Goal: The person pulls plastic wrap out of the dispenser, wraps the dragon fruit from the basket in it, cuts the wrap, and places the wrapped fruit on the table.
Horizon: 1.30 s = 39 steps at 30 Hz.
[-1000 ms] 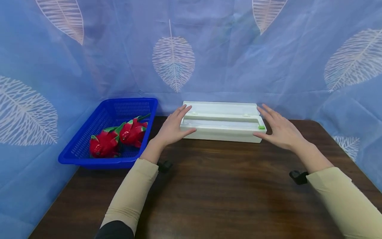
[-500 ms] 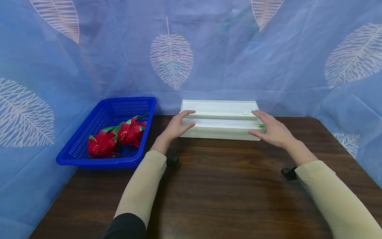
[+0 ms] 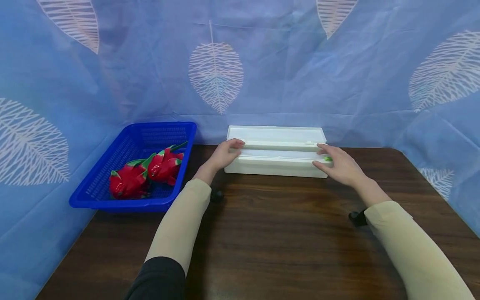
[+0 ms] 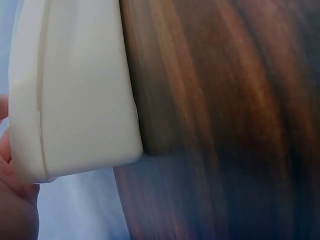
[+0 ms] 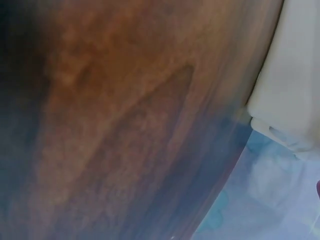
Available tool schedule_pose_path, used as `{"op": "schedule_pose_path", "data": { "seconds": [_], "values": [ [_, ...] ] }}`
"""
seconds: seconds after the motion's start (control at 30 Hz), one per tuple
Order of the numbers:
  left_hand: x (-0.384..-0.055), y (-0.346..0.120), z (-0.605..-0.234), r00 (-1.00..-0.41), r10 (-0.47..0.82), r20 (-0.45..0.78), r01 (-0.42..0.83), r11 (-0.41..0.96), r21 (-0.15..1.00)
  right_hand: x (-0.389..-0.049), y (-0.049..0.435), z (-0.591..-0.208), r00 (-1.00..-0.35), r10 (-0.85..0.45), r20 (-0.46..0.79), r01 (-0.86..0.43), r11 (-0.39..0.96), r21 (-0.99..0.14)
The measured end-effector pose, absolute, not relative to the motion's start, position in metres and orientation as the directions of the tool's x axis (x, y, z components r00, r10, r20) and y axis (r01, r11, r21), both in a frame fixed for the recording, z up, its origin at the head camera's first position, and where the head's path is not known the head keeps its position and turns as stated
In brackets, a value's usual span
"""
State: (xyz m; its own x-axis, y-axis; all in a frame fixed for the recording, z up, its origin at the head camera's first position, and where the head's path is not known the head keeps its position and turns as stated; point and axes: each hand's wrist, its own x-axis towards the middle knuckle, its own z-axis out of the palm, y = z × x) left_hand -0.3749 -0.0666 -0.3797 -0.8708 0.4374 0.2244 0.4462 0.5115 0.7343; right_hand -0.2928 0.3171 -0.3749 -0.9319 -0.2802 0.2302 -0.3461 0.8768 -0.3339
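Observation:
A long white box with its hinged lid raised at the back, like a cling film dispenser (image 3: 275, 168), stands against the rear of the table; a small green slider (image 3: 328, 158) sits at its right end. My left hand (image 3: 223, 154) grips the left end, fingers bent over the top and thumb toward the front. In the left wrist view, fingers (image 4: 5, 147) press close against the upper side of the white box (image 4: 90, 95). My right hand (image 3: 343, 166) holds the right end between thumb and fingers. Only the box's corner (image 5: 295, 95) shows large in the right wrist view.
A blue plastic basket (image 3: 93, 204) at the left holds two red dragon fruits (image 3: 129, 181) with green tips. Dark brown wooden table (image 3: 285, 241) stretches in front of the box. A blue curtain (image 3: 270, 75) with white leaf prints hangs right behind.
Both hands have come in from spread fingers beside the box to its two ends, and the fingers have closed on it. The basket and fruits stay put.

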Motion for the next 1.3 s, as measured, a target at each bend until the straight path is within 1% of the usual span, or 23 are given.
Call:
{"op": "schedule_pose_path", "data": {
  "seconds": [0.2,0.4,0.63,0.77,0.97,1.17,1.3],
  "values": [
    [-0.377,-0.064,-0.377,-0.878,0.445,0.174,0.413,0.524,0.745,-0.298,0.316,-0.372,-0.95,-0.257,0.18,-0.305,0.89,-0.34],
    [-0.379,-0.06,-0.376,-0.884,0.438,0.162,0.4,0.531,0.747,-0.304,0.316,-0.375,-0.96,-0.236,0.153,-0.275,0.905,-0.326],
    [-0.383,-0.054,-0.38,-0.909,0.375,0.179,0.381,0.579,0.721,-0.31,0.318,-0.376,-0.951,-0.258,0.173,-0.302,0.897,-0.323],
    [-0.383,-0.052,-0.383,-0.925,0.323,0.2,0.362,0.597,0.716,-0.313,0.317,-0.373,-0.944,-0.272,0.188,-0.324,0.875,-0.36],
    [-0.382,-0.053,-0.387,-0.931,0.27,0.244,0.363,0.635,0.682,-0.318,0.316,-0.369,-0.933,-0.281,0.224,-0.353,0.828,-0.435],
    [-0.383,-0.051,-0.388,-0.925,0.253,0.283,0.38,0.618,0.689,-0.321,0.316,-0.371,-0.952,-0.208,0.223,-0.293,0.829,-0.477],
    [-0.383,-0.051,-0.389,-0.924,0.247,0.292,0.382,0.601,0.702,-0.322,0.314,-0.374,-0.954,-0.165,0.251,-0.273,0.826,-0.493]
  ]
}}
